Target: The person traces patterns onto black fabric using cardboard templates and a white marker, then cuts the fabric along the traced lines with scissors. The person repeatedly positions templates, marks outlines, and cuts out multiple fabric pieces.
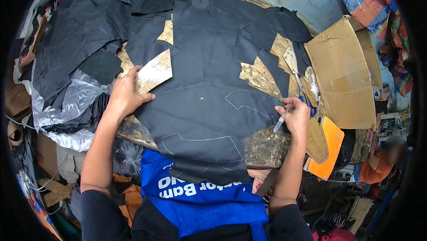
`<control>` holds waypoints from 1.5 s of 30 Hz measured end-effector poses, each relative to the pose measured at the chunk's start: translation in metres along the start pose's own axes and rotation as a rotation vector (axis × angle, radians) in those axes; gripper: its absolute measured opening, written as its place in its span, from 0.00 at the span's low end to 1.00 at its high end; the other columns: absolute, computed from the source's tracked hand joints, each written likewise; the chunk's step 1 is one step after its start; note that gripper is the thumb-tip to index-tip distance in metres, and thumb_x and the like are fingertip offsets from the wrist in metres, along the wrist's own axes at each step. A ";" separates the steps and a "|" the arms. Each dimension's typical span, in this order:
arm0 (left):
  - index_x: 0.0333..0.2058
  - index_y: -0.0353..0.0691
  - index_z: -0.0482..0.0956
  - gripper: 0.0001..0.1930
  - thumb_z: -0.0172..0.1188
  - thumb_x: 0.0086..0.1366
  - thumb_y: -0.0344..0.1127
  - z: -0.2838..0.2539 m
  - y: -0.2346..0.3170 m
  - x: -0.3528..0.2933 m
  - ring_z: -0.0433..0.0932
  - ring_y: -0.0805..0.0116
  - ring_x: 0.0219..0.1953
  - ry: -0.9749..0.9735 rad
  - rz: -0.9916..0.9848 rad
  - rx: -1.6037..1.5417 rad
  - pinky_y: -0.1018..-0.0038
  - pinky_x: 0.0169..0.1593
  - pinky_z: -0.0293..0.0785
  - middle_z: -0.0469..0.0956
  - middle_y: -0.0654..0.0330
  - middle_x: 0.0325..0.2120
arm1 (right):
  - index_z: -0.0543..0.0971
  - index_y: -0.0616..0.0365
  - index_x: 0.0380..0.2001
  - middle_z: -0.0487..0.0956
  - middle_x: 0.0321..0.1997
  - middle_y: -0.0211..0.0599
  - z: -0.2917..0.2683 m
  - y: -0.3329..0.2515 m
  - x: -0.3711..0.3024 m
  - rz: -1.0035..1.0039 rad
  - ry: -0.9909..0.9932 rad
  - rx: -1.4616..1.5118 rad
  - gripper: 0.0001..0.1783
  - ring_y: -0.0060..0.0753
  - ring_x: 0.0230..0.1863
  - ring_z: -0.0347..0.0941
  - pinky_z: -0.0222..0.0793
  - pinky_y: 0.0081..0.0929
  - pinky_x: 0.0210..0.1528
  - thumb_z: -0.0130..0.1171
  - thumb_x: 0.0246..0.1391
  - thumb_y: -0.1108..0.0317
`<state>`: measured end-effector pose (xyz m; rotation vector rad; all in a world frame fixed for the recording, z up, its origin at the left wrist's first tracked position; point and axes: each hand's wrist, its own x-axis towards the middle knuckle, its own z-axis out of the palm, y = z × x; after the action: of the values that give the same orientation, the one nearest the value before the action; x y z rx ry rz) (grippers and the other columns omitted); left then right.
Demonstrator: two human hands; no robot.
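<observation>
My left hand (123,94) grips the edge of a pale, shiny, straight-edged flat pattern piece (155,72), its thumb below the piece near the black leather. In my right hand (296,114) is a slim pen (279,123) with a clear barrel, its end pointing down and left between closed fingers. Under both hands a large sheet of black leather (200,67) spreads over the worn wooden table (267,147) and hangs over its near edge. Thin light outlines mark the leather: one shape lies left of my right hand, another near the front edge.
Blue-handled scissors (301,90) lie right of the leather, beside brown pattern pieces (316,142) and an orange sheet (328,152). A cardboard box (340,74) stands at the right. Clear plastic wrap (71,103) covers stacked dark material at left. Another person (377,167) is at far right.
</observation>
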<state>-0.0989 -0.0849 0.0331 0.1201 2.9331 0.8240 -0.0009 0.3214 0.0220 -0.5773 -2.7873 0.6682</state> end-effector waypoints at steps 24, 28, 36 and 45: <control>0.18 0.43 0.67 0.23 0.73 0.47 0.49 0.067 0.037 -0.146 0.68 0.68 0.20 -0.838 0.311 -0.641 0.72 0.26 0.64 0.68 0.67 0.18 | 0.75 0.63 0.30 0.80 0.31 0.40 0.021 -0.088 -0.110 -0.313 -0.617 1.005 0.07 0.24 0.30 0.76 0.71 0.19 0.31 0.64 0.47 0.80; 0.24 0.44 0.73 0.17 0.68 0.51 0.49 0.071 0.036 -0.142 0.72 0.65 0.22 -0.866 0.728 -0.352 0.70 0.29 0.72 0.70 0.63 0.18 | 0.73 0.62 0.33 0.78 0.38 0.38 0.026 -0.083 -0.096 -0.019 -0.716 1.195 0.09 0.24 0.40 0.74 0.70 0.23 0.45 0.61 0.49 0.83; 0.33 0.45 0.79 0.18 0.69 0.49 0.50 0.072 0.057 -0.128 0.75 0.58 0.43 -0.175 0.846 -0.460 0.61 0.46 0.70 0.77 0.60 0.36 | 0.74 0.61 0.32 0.79 0.35 0.38 0.069 -0.084 -0.057 -0.095 -0.397 0.987 0.11 0.19 0.31 0.74 0.70 0.15 0.29 0.64 0.46 0.81; 0.60 0.40 0.64 0.43 0.49 0.55 0.69 0.080 0.058 -0.114 0.44 0.47 0.68 -0.357 0.589 0.149 0.32 0.60 0.31 0.53 0.43 0.63 | 0.76 0.64 0.29 0.79 0.32 0.33 0.079 -0.057 -0.060 -0.064 0.107 0.964 0.06 0.18 0.32 0.74 0.69 0.17 0.36 0.61 0.46 0.82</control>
<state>0.0260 -0.0059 0.0027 1.0593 2.6199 0.5517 0.0117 0.2190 -0.0268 -0.2891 -2.0040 1.7121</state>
